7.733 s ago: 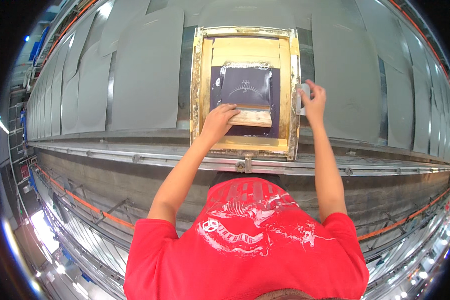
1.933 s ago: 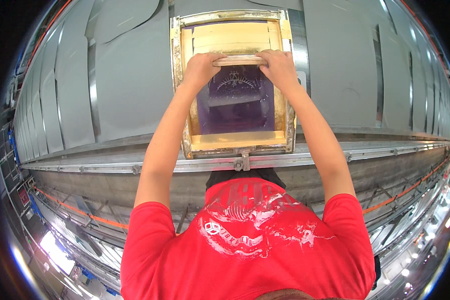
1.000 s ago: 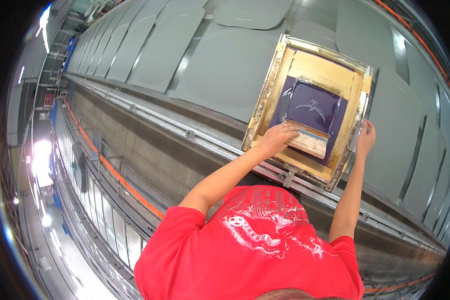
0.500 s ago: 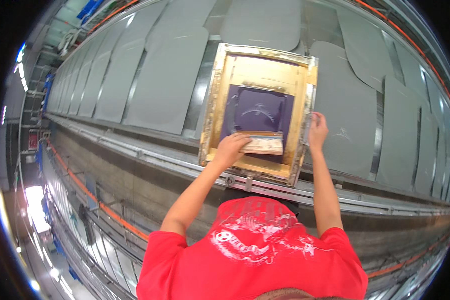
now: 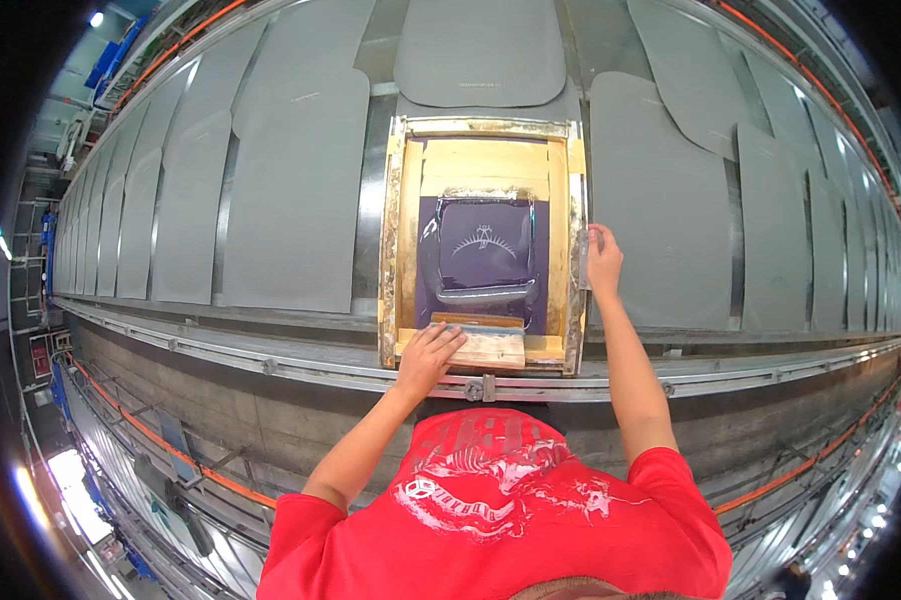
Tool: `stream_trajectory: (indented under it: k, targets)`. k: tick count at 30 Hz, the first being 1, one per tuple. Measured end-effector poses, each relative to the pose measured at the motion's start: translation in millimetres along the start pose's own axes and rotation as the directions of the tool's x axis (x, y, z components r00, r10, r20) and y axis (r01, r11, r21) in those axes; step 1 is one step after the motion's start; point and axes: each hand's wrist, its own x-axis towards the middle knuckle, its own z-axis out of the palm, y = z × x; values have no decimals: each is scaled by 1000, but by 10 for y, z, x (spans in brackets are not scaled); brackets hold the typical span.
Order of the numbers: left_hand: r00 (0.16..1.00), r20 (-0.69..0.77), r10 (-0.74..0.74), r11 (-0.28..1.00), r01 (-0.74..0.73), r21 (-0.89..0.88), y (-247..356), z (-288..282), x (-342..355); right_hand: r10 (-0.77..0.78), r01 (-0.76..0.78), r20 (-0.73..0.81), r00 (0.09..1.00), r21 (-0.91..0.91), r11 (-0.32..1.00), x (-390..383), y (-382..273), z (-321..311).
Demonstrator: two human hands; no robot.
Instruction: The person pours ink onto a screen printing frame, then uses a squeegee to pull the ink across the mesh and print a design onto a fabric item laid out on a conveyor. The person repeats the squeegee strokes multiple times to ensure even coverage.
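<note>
A screen-printing frame (image 5: 395, 240) with worn, tape-covered sides lies on a grey sheet in front of me. Its dark purple mesh (image 5: 542, 270) bears a pale arched design. A glossy band of ink (image 5: 486, 293) runs across the mesh below the design. My left hand (image 5: 430, 357) is closed over the left end of a wooden-handled squeegee (image 5: 493, 349), which rests inside the frame near its front side. At the frame's right side, my right hand (image 5: 604, 262) is closed with fingertips pinching the edge; the exact grip is partly hidden.
Large grey sheets with rounded corners (image 5: 296, 200) lie along the long metal table to both sides and behind the frame. A metal rail (image 5: 311, 374) with a clamp (image 5: 481, 388) runs along the near edge. An orange pipe (image 5: 191, 455) crosses the lower left.
The squeegee in my left hand has moved toward me, down to the frame's near side, leaving the ink band behind it. My right hand stays at the frame's right side. The view has turned slightly.
</note>
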Motion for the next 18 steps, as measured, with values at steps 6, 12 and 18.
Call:
stream_trajectory:
  k: [6, 12, 18]
  targets:
    - [990, -136, -29, 998, 36, 45, -298, 18, 709, -42, 97, 237, 971, -224, 970, 74, 27, -197]
    - [978, 23, -208, 968, 209, -139, -796, -558, 2080, -511, 625, 440, 738, -162, 764, 200, -1325, -295]
    - [974, -21, -224, 964, 218, -155, -831, -528, 2210, -430, 576, 541, 723, -127, 808, 272, -1048, 379]
